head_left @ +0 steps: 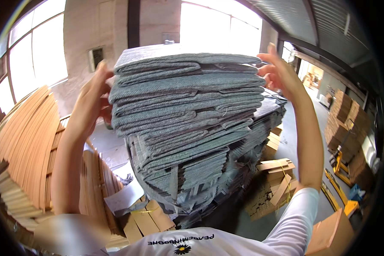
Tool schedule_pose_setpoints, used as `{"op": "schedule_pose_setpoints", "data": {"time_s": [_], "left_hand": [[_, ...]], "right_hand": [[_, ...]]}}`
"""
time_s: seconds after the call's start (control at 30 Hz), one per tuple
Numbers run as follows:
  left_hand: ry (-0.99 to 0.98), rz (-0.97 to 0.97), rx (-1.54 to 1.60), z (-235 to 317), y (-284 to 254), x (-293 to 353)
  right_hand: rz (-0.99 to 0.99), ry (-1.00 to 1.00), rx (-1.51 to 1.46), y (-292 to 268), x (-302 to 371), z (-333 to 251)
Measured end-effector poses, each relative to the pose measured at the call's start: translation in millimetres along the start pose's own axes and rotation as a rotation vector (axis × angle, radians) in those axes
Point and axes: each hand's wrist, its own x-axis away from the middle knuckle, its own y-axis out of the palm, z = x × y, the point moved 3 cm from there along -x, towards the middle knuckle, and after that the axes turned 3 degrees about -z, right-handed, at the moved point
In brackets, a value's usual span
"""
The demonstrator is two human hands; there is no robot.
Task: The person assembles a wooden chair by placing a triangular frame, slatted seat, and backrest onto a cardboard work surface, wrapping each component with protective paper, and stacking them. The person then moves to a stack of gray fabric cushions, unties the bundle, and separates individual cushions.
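A tall stack of folded grey-blue cloth [187, 85] rises in front of me, its folded edges facing me. To its left is my left hand [94, 98], thumb up and fingers apart, with the fingertips at the stack's side. My right hand [279, 70] is at the upper right edge, its fingers spread and the fingertips against or very close to the upper layers. Neither hand is wrapped round the cloth. Below the neat layers lies a larger, looser heap of the same cloth [205, 175], with ragged edges and loose strips.
Long brown cardboard strips [30, 128] stand in piles at left. Flat cardboard pieces [151, 217] lie low in front, and bundled cardboard [277, 183] sits right of the heap. Farther right are stacked cartons [345, 115] and a yellow pallet truck [339, 166]. Windows and a wall are behind.
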Motion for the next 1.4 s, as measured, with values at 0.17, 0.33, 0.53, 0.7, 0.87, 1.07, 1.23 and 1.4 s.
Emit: {"op": "schedule_pose_setpoints", "data": {"time_s": [0.17,0.33,0.53,0.7,0.87,1.07,1.23,1.4], "left_hand": [[-0.192,-0.147,-0.237,18.3,-1.9,-36.0],[-0.27,-0.259,-0.278,42.3,-8.6,-61.0],[-0.144,-0.122,-0.077,48.4,-14.6,-55.7],[-0.356,-0.191,0.046,-0.4,-33.6,-58.2],[-0.259,-0.329,0.317,11.2,-15.3,-51.5],[-0.164,-0.288,0.46,54.0,-28.7,-14.8],[-0.078,-0.061,0.629,55.0,3.5,37.8],[0.327,0.063,0.289,93.3,-63.8,105.9]], "right_hand": [[-0.244,0.143,0.026,36.6,-35.6,-18.9],[-0.208,0.001,0.242,31.4,-54.0,-47.3],[-0.254,-0.104,0.318,41.0,-54.5,-86.5],[-0.369,0.061,0.179,63.5,-34.1,-60.1],[-0.397,0.154,0.213,61.3,-22.9,-57.2],[-0.221,0.033,-0.477,34.7,9.2,-69.1],[-0.098,-0.162,-0.383,-7.6,38.8,-18.9],[0.435,-0.866,0.073,35.8,137.6,-10.4]]}}
